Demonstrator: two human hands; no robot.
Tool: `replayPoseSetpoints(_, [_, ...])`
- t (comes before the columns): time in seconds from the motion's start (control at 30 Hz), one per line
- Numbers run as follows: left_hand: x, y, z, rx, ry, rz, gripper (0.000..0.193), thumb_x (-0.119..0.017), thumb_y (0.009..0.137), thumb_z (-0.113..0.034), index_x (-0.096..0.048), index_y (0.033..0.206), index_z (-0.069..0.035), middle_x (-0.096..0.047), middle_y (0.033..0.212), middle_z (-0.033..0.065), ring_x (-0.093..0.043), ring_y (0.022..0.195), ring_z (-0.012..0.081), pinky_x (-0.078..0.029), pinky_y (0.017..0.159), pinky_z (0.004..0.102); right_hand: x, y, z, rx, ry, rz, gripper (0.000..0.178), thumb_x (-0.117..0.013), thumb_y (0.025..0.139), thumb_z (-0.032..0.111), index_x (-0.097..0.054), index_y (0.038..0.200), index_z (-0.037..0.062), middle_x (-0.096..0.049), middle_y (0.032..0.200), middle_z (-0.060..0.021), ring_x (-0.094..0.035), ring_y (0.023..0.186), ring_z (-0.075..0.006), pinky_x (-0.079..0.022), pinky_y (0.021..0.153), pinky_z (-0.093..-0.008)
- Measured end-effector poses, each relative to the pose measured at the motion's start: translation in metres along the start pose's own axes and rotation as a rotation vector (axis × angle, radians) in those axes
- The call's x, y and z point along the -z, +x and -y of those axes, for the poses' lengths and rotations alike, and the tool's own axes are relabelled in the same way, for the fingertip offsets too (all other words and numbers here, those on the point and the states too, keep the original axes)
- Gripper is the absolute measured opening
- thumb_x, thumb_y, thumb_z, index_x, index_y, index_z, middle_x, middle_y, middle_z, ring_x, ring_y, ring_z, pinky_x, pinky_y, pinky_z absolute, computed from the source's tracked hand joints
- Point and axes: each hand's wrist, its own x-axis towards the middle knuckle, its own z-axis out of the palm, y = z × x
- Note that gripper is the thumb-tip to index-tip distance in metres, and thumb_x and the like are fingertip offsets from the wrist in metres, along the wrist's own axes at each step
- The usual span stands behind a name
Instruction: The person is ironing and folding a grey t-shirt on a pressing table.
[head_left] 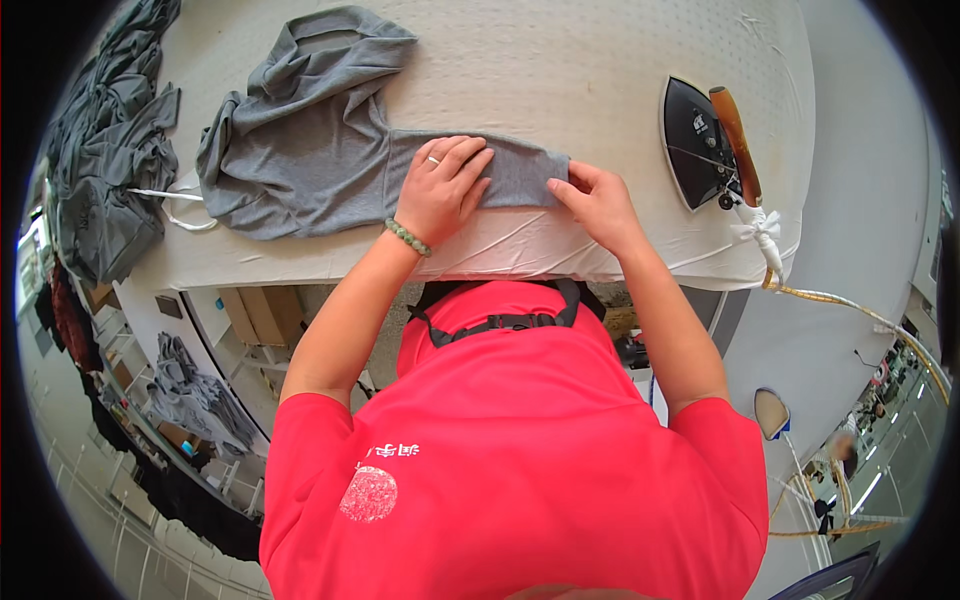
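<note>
Cloth-covered surface [560, 60], seen from above: a grey sweatshirt [290, 160] lies toward 11 o'clock, its sleeve [522, 170] near 12. The left hand [442, 182], fingers close together, rests on the sleeve, apparently steadying it; the right hand's [600, 208] grip pinches the end, presumably for tautness. At 2 o'clock, an iron [695, 145] sits clear of the fabric.

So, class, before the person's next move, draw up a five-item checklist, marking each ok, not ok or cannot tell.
1. Left hand resting on the gray sleeve: ok.
2. Right hand at the sleeve's outer end: ok.
3. Iron clear of the gray garment: ok, it sits apart, to the right.
4. Garment body spread smooth: not ok, it lies rumpled.
5. Iron's heat: cannot tell.
</note>
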Motion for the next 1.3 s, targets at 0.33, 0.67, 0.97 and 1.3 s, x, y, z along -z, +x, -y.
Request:
replayPoseSetpoints(0.33, [-0.036, 0.03, -0.059, 0.031, -0.066, 0.032, 0.049, -0.075, 0.088, -0.018, -0.066, 0.134, -0.003, -0.064, 0.137, 0.01, -0.061, 0.128, 0.0281, -0.043, 0.115, 0.046, 0.031, 0.014, -0.005, -0.07, 0.092, 0.188, 0.05, -0.071, 0.101, 0.016, -0.06, 0.149, 0.0039, -0.068, 0.085, 0.004, -0.058, 0.07, -0.0029, -0.047, 0.054, -0.0234])
replayPoseSetpoints(0.67, [-0.048, 0.036, -0.076, 0.069, 0.157, 0.114, 0.056, -0.068, 0.095, -0.024, -0.059, 0.147, -0.006, -0.056, 0.147, 0.0087, -0.052, 0.138, 0.0261, -0.04, 0.116, 0.0448, 0.018, -0.002, -0.013, 0.28, -0.143, -0.147, 0.033, -0.072, 0.096, 0.012, -0.07, 0.129, 0.0057, -0.076, 0.088, -0.0089, -0.073, 0.074, -0.0194, -0.058, 0.067, -0.0333])
replayPoseSetpoints(0.97, [-0.059, 0.035, -0.08, 0.052, 0.213, 0.074, 0.058, -0.069, 0.095, -0.029, -0.059, 0.148, -0.009, -0.056, 0.14, 0.0062, -0.051, 0.134, 0.0255, -0.04, 0.116, 0.0457, 0.023, -0.003, -0.022, 0.316, -0.394, -0.12, 0.014, -0.072, 0.093, 0.017, -0.069, 0.103, 0.0072, -0.076, 0.09, -0.0128, -0.075, 0.08, -0.0343, -0.059, 0.073, -0.0456])
replayPoseSetpoints(1.3, [-0.048, 0.039, -0.087, 0.149, 0.168, 0.112, 0.067, -0.076, 0.088, -0.044, -0.06, 0.145, -0.013, -0.058, 0.137, 0.0054, -0.051, 0.134, 0.0255, -0.036, 0.117, 0.0455, 0.144, -0.021, 0.05, 0.926, -0.981, -0.714, 0.024, -0.075, 0.094, 0.018, -0.072, 0.116, 0.0103, -0.074, 0.095, -0.0066, -0.072, 0.087, -0.0282, -0.057, 0.079, -0.0412])
